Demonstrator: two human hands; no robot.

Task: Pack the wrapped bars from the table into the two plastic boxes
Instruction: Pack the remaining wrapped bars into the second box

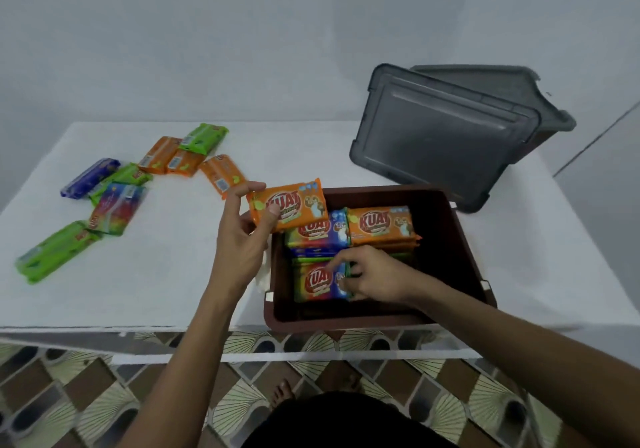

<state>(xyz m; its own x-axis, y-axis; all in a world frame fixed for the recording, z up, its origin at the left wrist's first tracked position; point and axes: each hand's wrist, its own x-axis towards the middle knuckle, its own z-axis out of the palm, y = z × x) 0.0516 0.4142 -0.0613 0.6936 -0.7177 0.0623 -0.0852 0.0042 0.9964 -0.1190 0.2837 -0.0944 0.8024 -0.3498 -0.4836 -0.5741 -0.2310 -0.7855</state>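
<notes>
A brown plastic box (450,236) stands at the table's near edge with several wrapped bars stacked in its left half. My left hand (242,236) holds an orange wrapped bar (289,206) above the box's far left corner. My right hand (367,274) is inside the box, its fingers pressed on a multicoloured bar (317,281) at the near side. An orange bar (381,224) and a multicoloured one (318,232) lie on the far stacks. Loose bars lie on the table at left: green (55,251), multicoloured (116,210), blue (90,177), orange (221,175).
A grey box (540,101) stands at the back right with a grey lid (440,139) leaning on it, just behind the brown box. The table (166,274) has a white cover. Its front edge runs close below the brown box; a patterned tiled floor lies beneath.
</notes>
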